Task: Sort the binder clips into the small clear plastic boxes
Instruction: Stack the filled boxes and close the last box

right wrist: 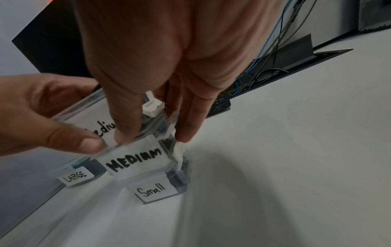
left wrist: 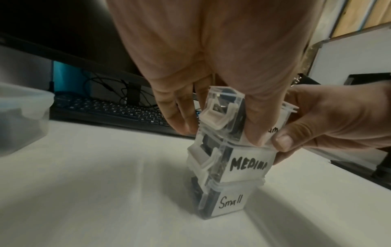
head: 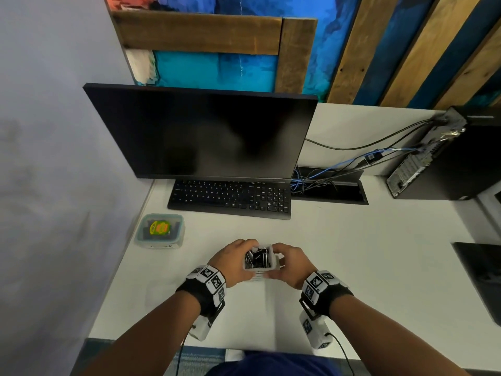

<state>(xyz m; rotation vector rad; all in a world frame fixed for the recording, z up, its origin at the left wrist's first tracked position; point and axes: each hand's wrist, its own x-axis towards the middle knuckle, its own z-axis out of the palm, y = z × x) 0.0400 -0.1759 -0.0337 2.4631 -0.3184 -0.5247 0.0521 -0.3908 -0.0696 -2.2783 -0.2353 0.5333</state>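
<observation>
While a lidded tub point(head: 160, 230) marked LARGE sits far left on the desk point(head: 352, 253), the left hand point(head: 235, 263) grips the top box point(head: 259, 260) of a stack, fingers curled round its left side. That box holds black clips point(head: 257, 257) and rests on the MEDIUM box point(left wrist: 243, 164), which sits on the Small box point(left wrist: 229, 203). The right hand point(head: 291, 264) clasps the top box's right side, thumb on its near face.

Top box label point(right wrist: 103, 128) half-hidden by hands point(right wrist: 131, 93)
</observation>
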